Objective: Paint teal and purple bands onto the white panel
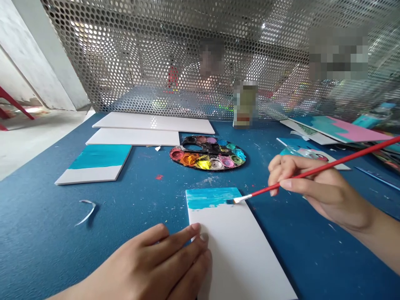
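Observation:
A long white board [234, 250] lies on the blue table, its far end coated with turquoise paint [209, 197]. My left hand [168, 262] rests on the board's left edge with its fingers stretched out flat, holding nothing. Pinched in my right hand [318, 187] is a red-handled paintbrush [331, 167], whose dark bristles touch the board at the right end of the painted band. Beyond the board sits an oval paint palette [215, 166] with several colours in its wells.
Blank white boards [134, 136] and a partly turquoise one [96, 158] lie at the left. A curled strip [89, 211] is nearer. Painted boards [340, 125] and a bottle [375, 116] are at the right. A perforated metal screen [140, 62] stands behind the table.

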Demonstrator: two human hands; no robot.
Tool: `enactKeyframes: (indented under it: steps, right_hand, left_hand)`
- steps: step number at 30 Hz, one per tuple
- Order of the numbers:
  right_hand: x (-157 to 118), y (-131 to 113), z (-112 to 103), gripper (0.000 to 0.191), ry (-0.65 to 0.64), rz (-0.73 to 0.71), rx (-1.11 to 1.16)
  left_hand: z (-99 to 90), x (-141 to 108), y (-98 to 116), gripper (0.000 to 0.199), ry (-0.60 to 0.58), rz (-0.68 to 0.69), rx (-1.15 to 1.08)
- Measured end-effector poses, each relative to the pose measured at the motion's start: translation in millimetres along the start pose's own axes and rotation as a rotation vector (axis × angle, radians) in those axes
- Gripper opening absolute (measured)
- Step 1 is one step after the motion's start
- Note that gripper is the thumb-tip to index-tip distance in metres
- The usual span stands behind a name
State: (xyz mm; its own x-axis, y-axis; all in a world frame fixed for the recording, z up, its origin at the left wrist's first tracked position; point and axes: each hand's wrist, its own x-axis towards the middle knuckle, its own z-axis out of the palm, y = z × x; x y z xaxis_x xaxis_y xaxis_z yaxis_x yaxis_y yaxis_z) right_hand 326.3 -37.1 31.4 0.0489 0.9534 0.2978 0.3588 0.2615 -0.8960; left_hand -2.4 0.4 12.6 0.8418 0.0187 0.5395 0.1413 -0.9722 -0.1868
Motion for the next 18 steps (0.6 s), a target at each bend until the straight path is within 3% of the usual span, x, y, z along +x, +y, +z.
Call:
enactKeyframes:
  steps: [5, 12, 18]
  right_hand:
    - [1, 1, -3, 0.019, 0.075, -0.048, 0.053]
    - [-9, 1, 26, 0.016, -0.077, 0.079, 0.037]
    - [-3, 1, 13, 0.019, -0.020, 0.080, 0.044]
  left_hand:
    - [2.8, 1, 3, 0.050, 0.006, -0.012, 0.001]
    - [5.0, 4, 3, 0.050, 0.019, -0.012, 0.016]
    - [2.4, 1, 4, 0.050, 0.028, -0.040, 0.003]
